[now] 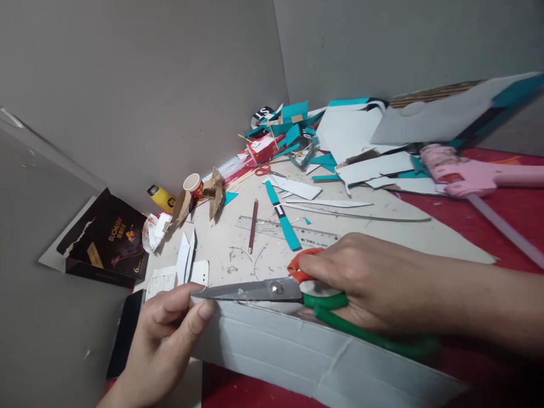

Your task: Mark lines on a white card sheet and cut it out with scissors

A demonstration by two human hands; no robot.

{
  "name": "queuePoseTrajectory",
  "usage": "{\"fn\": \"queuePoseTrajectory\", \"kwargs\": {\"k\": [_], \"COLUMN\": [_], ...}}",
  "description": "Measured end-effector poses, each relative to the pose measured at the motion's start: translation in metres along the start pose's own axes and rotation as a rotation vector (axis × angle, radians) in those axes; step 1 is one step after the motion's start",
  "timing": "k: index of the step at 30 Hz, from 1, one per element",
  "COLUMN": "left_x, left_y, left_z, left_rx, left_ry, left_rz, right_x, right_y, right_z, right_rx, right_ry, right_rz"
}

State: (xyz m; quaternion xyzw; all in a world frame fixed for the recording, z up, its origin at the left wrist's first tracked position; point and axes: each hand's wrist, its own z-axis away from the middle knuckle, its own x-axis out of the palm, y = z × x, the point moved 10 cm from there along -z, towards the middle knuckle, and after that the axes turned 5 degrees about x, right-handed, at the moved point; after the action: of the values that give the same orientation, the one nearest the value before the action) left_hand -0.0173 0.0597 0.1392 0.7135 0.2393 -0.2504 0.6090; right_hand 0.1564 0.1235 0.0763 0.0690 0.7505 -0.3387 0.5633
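Observation:
My right hand (361, 280) grips a pair of scissors (272, 290) by their orange and green handles, fingers closed through the loops. The steel blades point left and lie nearly closed along the top edge of a white cardboard sheet (297, 351). My left hand (164, 334) pinches the left end of that sheet between thumb and fingers, right at the blade tips.
A clear ruler (293, 231), a red pencil (253, 225) and a teal strip (283, 222) lie on the worktop. Teal and white cardboard scraps (340, 136) pile at the back. A pink glue gun (471, 174) lies right, a dark box (108, 241) left, a black phone (125, 334) by my left wrist.

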Motion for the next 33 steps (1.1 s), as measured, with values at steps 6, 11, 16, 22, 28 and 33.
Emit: {"fn": "queuePoseTrajectory", "kwargs": {"k": [6,11,16,22,28,33], "left_x": [-0.001,-0.002,-0.003,0.005,0.000,-0.001], "left_y": [-0.005,-0.008,-0.007,-0.004,-0.004,-0.006], "left_z": [-0.002,-0.003,-0.004,-0.010,-0.012,-0.006], "left_rx": [-0.034,-0.032,-0.055,-0.054,-0.010,-0.050], "left_ry": [0.017,0.022,0.044,-0.042,0.007,0.029], "left_rz": [0.061,0.121,0.178,0.159,0.091,0.089], "right_x": [-0.008,-0.014,-0.021,-0.011,-0.006,-0.007], "right_y": [-0.001,0.002,0.005,0.002,0.000,0.001], "right_z": [-0.001,-0.002,-0.003,-0.002,-0.004,-0.004], "right_rx": [-0.007,0.004,0.028,0.002,-0.016,-0.022], "right_ry": [0.021,0.051,0.081,0.008,-0.018,0.017], "right_rz": [0.039,-0.055,-0.111,-0.086,-0.048,-0.019]}}
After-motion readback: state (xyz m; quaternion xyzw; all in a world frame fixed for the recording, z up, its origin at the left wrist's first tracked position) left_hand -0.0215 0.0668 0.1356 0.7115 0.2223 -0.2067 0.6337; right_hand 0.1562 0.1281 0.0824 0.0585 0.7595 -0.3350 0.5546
